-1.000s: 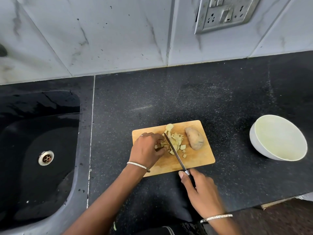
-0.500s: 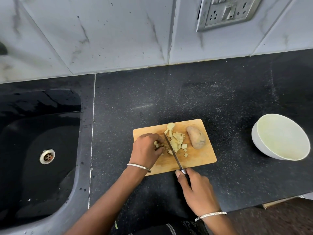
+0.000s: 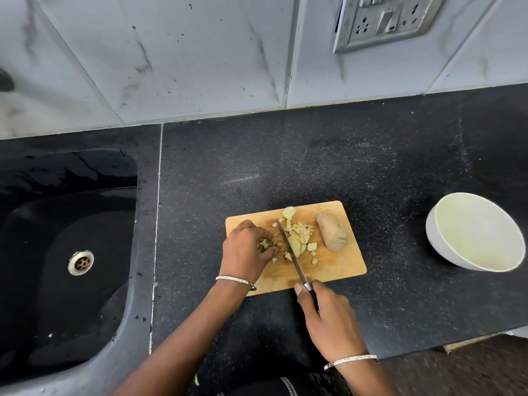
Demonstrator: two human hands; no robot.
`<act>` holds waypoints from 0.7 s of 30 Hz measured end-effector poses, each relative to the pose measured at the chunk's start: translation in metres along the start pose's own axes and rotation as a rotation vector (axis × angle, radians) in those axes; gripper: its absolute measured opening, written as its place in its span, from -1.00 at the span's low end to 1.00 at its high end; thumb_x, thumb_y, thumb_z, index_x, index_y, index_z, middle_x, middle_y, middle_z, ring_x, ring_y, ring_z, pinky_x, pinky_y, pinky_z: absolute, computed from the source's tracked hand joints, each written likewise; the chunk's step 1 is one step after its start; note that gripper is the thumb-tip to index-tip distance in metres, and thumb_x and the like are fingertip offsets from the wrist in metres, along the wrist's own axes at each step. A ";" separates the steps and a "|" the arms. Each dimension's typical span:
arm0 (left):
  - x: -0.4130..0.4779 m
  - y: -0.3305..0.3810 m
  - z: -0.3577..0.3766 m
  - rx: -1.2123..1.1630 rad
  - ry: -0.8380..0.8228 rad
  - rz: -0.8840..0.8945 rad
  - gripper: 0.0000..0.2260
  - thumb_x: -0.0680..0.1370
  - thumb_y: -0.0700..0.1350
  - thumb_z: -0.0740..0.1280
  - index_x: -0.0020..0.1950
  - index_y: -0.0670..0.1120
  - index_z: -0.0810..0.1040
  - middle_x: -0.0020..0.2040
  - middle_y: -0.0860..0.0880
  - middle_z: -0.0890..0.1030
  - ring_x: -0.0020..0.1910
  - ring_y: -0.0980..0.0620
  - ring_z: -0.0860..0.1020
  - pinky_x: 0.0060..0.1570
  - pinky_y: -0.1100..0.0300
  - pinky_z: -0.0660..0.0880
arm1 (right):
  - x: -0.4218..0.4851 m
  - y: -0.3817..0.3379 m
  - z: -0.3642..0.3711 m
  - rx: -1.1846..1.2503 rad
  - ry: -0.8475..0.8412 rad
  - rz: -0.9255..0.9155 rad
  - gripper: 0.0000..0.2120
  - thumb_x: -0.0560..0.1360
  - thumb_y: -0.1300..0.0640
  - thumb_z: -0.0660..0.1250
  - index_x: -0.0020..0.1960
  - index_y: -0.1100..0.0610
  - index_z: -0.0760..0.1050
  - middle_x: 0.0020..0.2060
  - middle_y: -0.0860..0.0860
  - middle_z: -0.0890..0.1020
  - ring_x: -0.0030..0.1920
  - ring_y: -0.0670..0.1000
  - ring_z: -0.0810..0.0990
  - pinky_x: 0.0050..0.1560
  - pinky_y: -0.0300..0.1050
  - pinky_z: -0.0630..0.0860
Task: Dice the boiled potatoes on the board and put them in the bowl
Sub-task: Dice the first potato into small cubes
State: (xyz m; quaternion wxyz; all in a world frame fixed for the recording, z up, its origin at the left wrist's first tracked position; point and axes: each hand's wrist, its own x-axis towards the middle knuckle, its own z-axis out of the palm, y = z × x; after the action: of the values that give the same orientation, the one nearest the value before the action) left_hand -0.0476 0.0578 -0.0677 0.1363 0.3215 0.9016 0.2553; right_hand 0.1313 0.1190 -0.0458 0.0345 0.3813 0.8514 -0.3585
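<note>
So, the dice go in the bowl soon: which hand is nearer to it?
Right. The right hand, gripping the knife at the board's near edge, is left of the bowl; the left hand is farther left, holding potato pieces on the board.

Head view, steeply down onto counter (image 3: 285, 167)

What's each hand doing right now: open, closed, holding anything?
Left hand: fingers curled on the potato pieces, holding them for the cut.
Right hand: closed round the knife handle.
</note>
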 end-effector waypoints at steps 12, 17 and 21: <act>-0.004 0.000 0.003 -0.035 0.033 -0.006 -0.74 0.38 0.02 0.53 0.05 0.07 0.68 -0.07 0.12 0.51 -0.15 0.13 0.44 -0.15 0.24 0.39 | -0.003 -0.011 0.014 -0.163 -0.009 0.016 -0.71 0.65 -0.16 -0.05 0.02 -0.01 0.34 -0.17 -0.01 0.61 -0.06 0.15 0.63 -0.25 -0.04 0.32; -0.003 0.001 0.003 -0.027 0.035 -0.012 -0.77 0.40 0.00 0.51 0.04 0.07 0.68 -0.08 0.12 0.51 -0.09 0.10 0.48 -0.17 0.24 0.32 | -0.003 -0.015 0.021 -0.260 -0.004 0.071 -0.65 0.66 -0.12 -0.09 0.22 0.02 0.35 -0.06 0.05 0.64 0.02 0.19 0.63 -0.23 -0.01 0.37; -0.003 0.001 0.003 -0.022 0.040 0.002 -0.78 0.40 -0.03 0.50 0.04 0.07 0.69 -0.13 0.14 0.48 -0.10 0.10 0.48 -0.18 0.26 0.30 | -0.002 -0.019 0.021 -0.281 -0.008 0.095 -0.66 0.67 -0.10 -0.09 0.26 0.03 0.33 -0.02 0.06 0.65 0.05 0.18 0.64 -0.17 -0.02 0.45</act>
State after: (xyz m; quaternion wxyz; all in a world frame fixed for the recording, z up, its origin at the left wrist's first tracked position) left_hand -0.0436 0.0581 -0.0696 0.1212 0.3158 0.9010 0.2717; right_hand 0.1156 0.0956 -0.0493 0.1078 0.4113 0.8740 -0.2353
